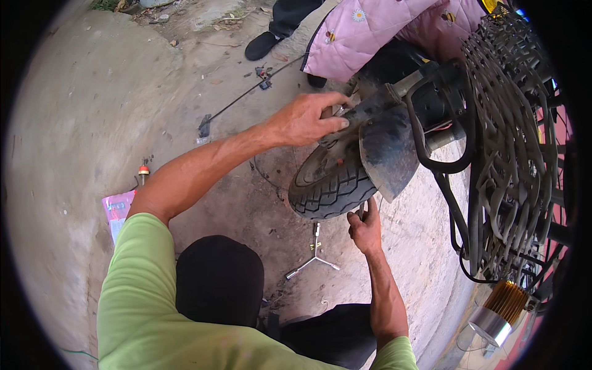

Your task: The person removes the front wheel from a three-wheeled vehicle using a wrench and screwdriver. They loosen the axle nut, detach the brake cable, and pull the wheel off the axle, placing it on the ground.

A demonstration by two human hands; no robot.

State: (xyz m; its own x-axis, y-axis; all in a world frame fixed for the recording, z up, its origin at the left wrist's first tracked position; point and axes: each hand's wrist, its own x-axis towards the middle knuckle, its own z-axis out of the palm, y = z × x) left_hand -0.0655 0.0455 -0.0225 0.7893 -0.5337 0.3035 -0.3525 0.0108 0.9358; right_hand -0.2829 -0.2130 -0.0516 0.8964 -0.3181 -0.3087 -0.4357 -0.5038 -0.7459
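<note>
The front wheel's treaded black tyre [333, 191] is between my two hands, under a dusty mudguard [388, 151]. My left hand [308, 120] is at the wheel's left side near the fork, its fingers curled round a small silver metal piece whose kind I cannot make out. Low on the tyre's right side, my right hand [367, 231] is closed with the thumb raised. A slim greyish piece shows between its fingers, mostly hidden. On the ground just below the tyre lies a silver Y-shaped socket wrench [316, 258].
A black wire basket [512, 148] and a gold-and-silver lamp [499, 311] are at the right. A person in a pink quilted cover [370, 37] is near the handlebar. A black cable [246, 92], a pink packet [117, 209] and a red-capped bottle [143, 172] lie left.
</note>
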